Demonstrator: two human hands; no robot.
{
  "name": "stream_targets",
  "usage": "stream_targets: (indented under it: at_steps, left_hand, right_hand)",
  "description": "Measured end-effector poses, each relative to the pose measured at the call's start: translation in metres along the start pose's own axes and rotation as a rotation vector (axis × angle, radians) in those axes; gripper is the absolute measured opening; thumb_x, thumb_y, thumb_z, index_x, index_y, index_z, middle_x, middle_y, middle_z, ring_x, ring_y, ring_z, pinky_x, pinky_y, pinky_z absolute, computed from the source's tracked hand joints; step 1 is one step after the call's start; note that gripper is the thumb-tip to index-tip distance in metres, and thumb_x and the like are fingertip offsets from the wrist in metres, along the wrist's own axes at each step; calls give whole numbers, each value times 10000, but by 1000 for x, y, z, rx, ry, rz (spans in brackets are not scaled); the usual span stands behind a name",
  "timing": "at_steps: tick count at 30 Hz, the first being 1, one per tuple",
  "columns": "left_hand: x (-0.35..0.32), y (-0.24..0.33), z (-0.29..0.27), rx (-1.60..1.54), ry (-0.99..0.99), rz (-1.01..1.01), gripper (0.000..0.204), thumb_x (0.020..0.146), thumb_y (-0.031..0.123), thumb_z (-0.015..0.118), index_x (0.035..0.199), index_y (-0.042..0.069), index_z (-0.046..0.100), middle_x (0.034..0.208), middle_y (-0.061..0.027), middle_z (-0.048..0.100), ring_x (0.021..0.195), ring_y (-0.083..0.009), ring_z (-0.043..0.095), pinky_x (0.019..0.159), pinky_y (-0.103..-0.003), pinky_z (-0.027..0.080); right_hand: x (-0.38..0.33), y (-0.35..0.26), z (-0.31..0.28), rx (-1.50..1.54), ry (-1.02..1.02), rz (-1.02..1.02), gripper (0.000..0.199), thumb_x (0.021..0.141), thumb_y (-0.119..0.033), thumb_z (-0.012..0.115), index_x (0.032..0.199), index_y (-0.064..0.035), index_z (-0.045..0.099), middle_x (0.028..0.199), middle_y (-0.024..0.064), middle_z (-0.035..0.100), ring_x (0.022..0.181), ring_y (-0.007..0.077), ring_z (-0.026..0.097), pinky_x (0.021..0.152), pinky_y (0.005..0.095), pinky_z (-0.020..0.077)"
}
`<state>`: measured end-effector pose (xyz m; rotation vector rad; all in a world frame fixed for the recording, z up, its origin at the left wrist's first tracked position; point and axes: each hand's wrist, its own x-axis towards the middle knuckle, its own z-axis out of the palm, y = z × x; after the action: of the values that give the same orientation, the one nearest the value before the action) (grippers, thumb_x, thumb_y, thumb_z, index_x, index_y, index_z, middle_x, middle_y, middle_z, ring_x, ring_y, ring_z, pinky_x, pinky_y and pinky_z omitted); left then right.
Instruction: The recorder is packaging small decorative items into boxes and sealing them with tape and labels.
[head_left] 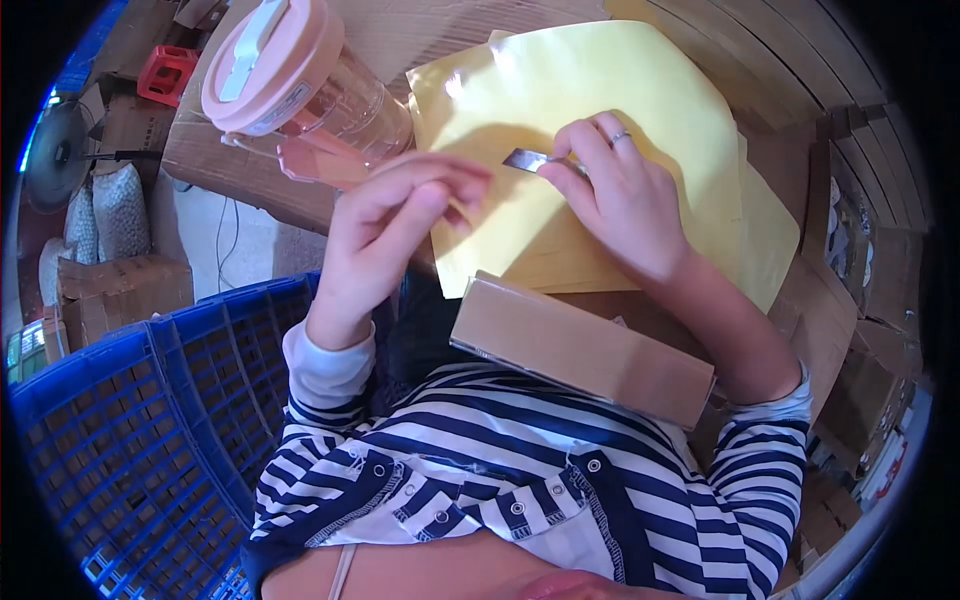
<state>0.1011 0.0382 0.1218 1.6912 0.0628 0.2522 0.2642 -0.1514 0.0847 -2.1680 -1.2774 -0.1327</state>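
My right hand (pixel 630 200) is closed, its thumb and fingers pinching a short, shiny metal blade (pixel 525 160) with a slanted tip. The blade points left above a stack of yellow sheets (pixel 620 90) on the cardboard-covered table. To its left, my left hand (pixel 385 225) is raised over the sheets' left edge, its fingers loosely bent and apart, a little blurred. Nothing shows in it. Between my forearms, close to my body, a closed brown cardboard box (pixel 585 345) sits at a tilt.
A clear cup with a pink lid (pixel 275 65) stands at the table's left, beyond my left hand. A blue plastic crate (pixel 150 430) is at my left side. Further off are a fan (pixel 60 155), a red plastic object (pixel 168 75) and cardboard boxes (pixel 125 290).
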Motion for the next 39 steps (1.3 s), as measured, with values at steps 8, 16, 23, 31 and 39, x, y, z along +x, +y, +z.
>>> stream_targets:
  at_steps: [8,16,23,31,39]
  left_hand:
    - [23,-24,2,793,32,165,368,865,68,739,1231,85,708,1231,-100,645,1087,-277,621,922,-360,503]
    - [24,-31,6,794,63,168,292,859,67,720,1149,46,687,1151,-139,612,1025,-330,627,880,-398,521]
    - [26,-26,3,756,21,139,195,858,59,719,1047,32,676,1096,-137,608,1001,-323,632,860,-395,521]
    - [28,-14,3,739,10,5,247,868,68,739,1104,36,676,1151,-125,598,985,-292,634,814,-360,522]
    - [28,-18,-2,744,-35,43,318,877,67,746,1192,58,701,1284,-111,588,1058,-254,631,834,-335,530]
  right_hand:
    - [0,0,-4,-34,-78,-95,322,854,-350,764,1007,-121,598,1084,57,570,665,228,664,564,337,545]
    - [2,2,-3,-12,-105,-169,325,851,-329,761,1028,-118,588,1078,46,564,747,204,665,615,324,535]
    - [3,2,-5,74,-145,-118,308,866,-325,751,1066,-150,595,1056,36,573,758,219,672,628,342,538]
    - [3,5,-1,175,-33,40,296,861,-305,759,1059,-151,602,1033,34,586,777,228,676,651,360,553]
    - [1,1,-4,120,-144,-60,303,855,-266,769,1077,-133,612,1052,43,596,819,260,669,682,376,546]
